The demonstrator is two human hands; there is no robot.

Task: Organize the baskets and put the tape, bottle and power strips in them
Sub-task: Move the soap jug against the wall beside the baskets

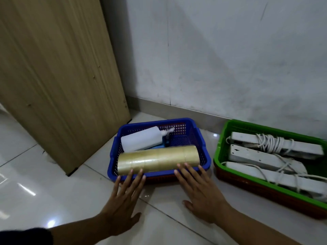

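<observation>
A blue basket sits on the floor near the wall, nested in a red one whose edge shows below. Inside it lie a long stack of clear tape rolls and a white bottle with a nozzle. To the right, a green basket nested in a red basket holds three white power strips with coiled cords. My left hand and my right hand are flat with straight fingers, fingertips at the blue basket's near rim beside the tape.
A wooden panel leans at the left, close to the blue basket. The grey wall runs behind both baskets. Glossy white floor tiles stretch in front and to the left.
</observation>
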